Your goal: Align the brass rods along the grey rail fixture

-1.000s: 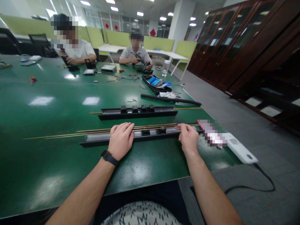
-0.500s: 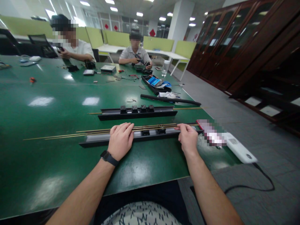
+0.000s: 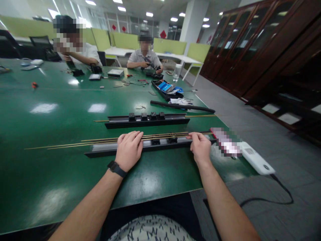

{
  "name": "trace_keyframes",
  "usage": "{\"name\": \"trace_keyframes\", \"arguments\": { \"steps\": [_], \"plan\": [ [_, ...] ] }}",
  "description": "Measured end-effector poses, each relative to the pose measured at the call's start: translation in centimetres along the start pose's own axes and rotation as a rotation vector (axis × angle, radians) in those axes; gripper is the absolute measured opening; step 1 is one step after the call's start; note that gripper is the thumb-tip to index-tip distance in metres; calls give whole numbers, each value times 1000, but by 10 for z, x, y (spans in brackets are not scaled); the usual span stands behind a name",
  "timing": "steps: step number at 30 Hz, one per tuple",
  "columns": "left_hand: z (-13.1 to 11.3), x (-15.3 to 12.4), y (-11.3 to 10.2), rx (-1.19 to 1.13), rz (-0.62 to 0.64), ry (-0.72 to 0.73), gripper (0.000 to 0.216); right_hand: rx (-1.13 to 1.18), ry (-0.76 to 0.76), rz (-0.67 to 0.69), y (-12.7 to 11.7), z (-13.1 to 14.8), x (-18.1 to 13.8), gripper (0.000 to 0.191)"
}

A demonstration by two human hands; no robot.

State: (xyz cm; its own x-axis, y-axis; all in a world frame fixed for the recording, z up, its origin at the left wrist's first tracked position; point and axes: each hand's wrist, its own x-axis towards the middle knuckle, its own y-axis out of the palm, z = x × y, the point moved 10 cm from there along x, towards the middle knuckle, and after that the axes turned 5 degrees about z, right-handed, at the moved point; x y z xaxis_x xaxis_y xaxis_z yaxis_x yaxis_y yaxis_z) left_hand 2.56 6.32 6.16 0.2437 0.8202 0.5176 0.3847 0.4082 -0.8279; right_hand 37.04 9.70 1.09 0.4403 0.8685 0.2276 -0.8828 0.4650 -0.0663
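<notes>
Brass-coloured rods (image 3: pixel 163 136) lie over a black channel (image 3: pixel 100 154), long axis nine to three o'clock. The left hand (image 3: pixel 129 145) drapes across them, its grip hidden; the right hand (image 3: pixel 200 147), toward three, pinches narrow fingers there, how many rods unclear. Table (image 3: pixel 75 180) stretches toward nine, near edge at six; a red-edged device (image 3: pixel 227 142) sits close at three.

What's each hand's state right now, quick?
Left hand: lying over the gold rods; grip can't be told.
Right hand: closed, pinching at the gold rods.
</notes>
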Motion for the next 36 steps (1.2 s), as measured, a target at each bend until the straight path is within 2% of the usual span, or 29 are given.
{"name": "trace_keyframes", "arguments": {
  "steps": [19,27,36],
  "plan": [
    [0,-1,-1,12,-18,5,32,34,-32,201,24,12,-9,39],
    [0,0,0,14,-4,1,32,27,-16,188,22,8,-8,39],
    [0,0,-1,15,0,2,33,-22,-27,111,14,5,-5,41]
  ]
}}
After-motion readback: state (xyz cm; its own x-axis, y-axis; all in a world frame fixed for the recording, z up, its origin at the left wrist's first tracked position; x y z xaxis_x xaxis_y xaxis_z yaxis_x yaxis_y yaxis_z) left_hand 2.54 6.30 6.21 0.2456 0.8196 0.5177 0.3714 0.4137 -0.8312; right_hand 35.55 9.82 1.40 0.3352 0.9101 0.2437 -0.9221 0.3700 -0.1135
